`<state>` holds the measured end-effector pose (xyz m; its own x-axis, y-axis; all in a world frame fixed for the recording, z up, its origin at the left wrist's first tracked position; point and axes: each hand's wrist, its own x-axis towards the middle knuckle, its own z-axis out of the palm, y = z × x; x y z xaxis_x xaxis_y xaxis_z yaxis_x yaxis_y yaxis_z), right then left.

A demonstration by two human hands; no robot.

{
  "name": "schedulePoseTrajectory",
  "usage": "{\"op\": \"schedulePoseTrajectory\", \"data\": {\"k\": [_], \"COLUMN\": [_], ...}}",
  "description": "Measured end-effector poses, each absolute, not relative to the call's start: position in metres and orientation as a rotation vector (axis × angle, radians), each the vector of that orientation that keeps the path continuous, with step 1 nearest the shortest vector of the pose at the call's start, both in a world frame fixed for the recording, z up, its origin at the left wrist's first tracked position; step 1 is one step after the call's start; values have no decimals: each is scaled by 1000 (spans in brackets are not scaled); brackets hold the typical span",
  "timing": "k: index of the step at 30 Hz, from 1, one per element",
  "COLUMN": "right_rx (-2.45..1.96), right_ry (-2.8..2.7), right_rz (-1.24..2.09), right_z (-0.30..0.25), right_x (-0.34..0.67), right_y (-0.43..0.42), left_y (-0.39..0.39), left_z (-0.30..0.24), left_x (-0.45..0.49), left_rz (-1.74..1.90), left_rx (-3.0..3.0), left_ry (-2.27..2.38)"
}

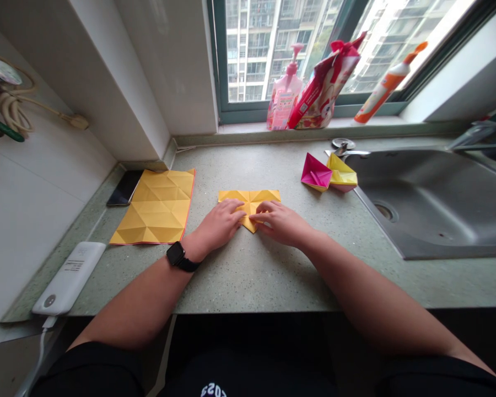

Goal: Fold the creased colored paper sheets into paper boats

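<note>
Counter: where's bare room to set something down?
Widest patch: the counter in front of the folded paper, nearest the edge. Another lies behind that paper, below the windowsill. Crowded: beside the sink, with the pink model and yellow model, and left, by the creased sheet and power bank.
</note>
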<state>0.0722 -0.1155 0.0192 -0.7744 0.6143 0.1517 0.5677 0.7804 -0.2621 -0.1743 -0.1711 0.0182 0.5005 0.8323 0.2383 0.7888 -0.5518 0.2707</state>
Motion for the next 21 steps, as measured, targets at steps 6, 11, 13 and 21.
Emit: {"op": "schedulePoseTrajectory", "data": {"k": [6,11,13,21], "right_rx": [-999,-1049,-1050,-1120], "right_ry": [-2687,-2664,-2650,-2705], "right_rz": [309,281,270,178], "right_z": [16,10,8,6], "right_x": [76,75,75,67], "right_y": [-110,-106,-106,-112], "left_y": [-177,-180,-180,-183], "left_z": [23,29,30,33], "left_x": [-176,-180,-181,-181], "left_rz": [415,332,309,243], "left_rx": [2596,2612,2606,2583], "left_ry": [1281,1217,1200,1191]}}
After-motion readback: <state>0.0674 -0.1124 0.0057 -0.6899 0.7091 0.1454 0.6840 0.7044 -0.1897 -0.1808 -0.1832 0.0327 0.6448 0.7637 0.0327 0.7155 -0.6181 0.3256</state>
